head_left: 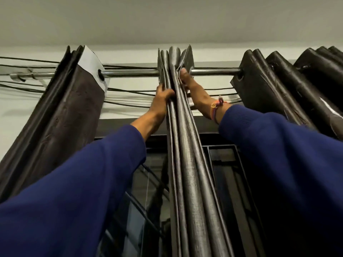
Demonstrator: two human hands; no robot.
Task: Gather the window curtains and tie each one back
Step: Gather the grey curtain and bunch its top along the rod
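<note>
Three dark brown curtains hang from a steel rod (130, 73) overhead. The middle curtain (187, 164) is bunched into tight folds at the centre. My left hand (161, 101) grips its left side just below the rod, fingers curled round the folds. My right hand (193, 91) holds the right side of the same bundle close to the rod, thumb up against the fabric; its fingers are hidden behind the folds. The left curtain (61, 115) and the right curtain (285, 86) hang gathered on either side, untouched.
Several black cables (128, 93) run along the wall behind the rod. A rod bracket (20, 76) sits at far left. Below is a dark window with metal bars (146, 201). The ceiling lies close above the curtain tops.
</note>
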